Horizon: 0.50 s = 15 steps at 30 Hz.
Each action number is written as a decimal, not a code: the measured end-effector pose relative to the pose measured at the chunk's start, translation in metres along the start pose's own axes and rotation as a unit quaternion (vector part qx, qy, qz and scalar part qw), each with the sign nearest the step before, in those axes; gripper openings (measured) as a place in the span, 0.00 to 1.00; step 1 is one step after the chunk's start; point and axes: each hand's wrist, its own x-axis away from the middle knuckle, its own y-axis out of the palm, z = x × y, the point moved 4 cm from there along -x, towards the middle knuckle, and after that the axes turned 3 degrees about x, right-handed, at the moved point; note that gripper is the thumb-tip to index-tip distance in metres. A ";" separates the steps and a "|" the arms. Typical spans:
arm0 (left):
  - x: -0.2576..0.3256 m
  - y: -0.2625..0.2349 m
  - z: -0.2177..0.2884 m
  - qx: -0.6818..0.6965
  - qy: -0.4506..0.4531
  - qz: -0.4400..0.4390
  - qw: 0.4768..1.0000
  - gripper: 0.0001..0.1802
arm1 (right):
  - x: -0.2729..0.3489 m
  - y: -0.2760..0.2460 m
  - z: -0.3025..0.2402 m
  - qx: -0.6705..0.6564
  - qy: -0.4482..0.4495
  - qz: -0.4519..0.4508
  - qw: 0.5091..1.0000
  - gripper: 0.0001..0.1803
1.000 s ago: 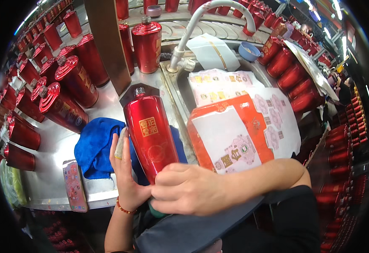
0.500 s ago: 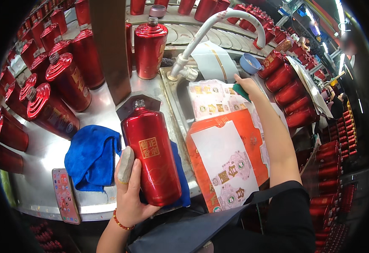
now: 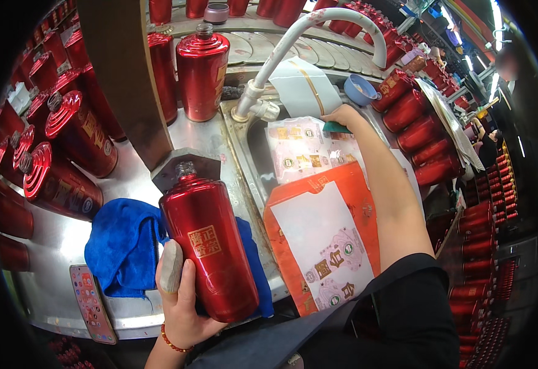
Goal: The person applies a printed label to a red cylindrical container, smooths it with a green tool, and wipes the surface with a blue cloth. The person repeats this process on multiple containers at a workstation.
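My left hand (image 3: 180,292) holds a glossy red bottle (image 3: 210,258) with a gold square emblem, tilted on a blue cloth. A grey cover sits on one finger of that hand. The bottle's neck is bare glass with no cap. My right hand (image 3: 346,118) is closed on a flat green piece (image 3: 335,127), mostly hidden by the fingers. It is at the lower edge of a pale sheet (image 3: 300,92) with a gold strip. Just below lie pink-and-gold label sheets (image 3: 296,144). Another label sheet (image 3: 312,221), partly bare, rests on an orange-red board (image 3: 367,215).
A white curved faucet (image 3: 281,52) arches over the sink (image 3: 244,135). A blue bowl (image 3: 360,92) stands behind my right hand. At left are a crumpled blue cloth (image 3: 124,246), a phone (image 3: 92,301), a brown post (image 3: 124,80) and several red bottles (image 3: 84,132). More bottles (image 3: 426,141) lie stacked at right.
The view has shifted, so the bottle and my left hand appear lower and further left. My right hand has moved slightly left along the pale sheet's lower edge, still with the green piece.
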 end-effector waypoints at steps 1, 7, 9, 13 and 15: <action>0.000 0.000 0.000 -0.001 0.000 0.001 1.000 0.71 | -0.001 0.003 -0.002 -0.016 -0.003 -0.014 1.000 0.23; 0.001 0.001 0.000 0.008 -0.008 0.001 1.000 0.70 | -0.008 0.010 0.018 -0.078 -0.015 -0.042 0.996 0.20; 0.000 0.002 -0.001 0.011 -0.007 0.000 1.000 0.70 | -0.012 0.011 0.028 -0.062 0.004 -0.032 0.998 0.21; -0.001 0.003 -0.001 0.012 -0.004 0.011 1.000 0.70 | -0.012 0.002 0.027 -0.088 0.041 0.076 0.992 0.19; -0.002 0.000 0.000 0.008 -0.001 0.015 1.000 0.70 | -0.007 -0.018 0.003 -0.114 0.001 0.179 0.977 0.19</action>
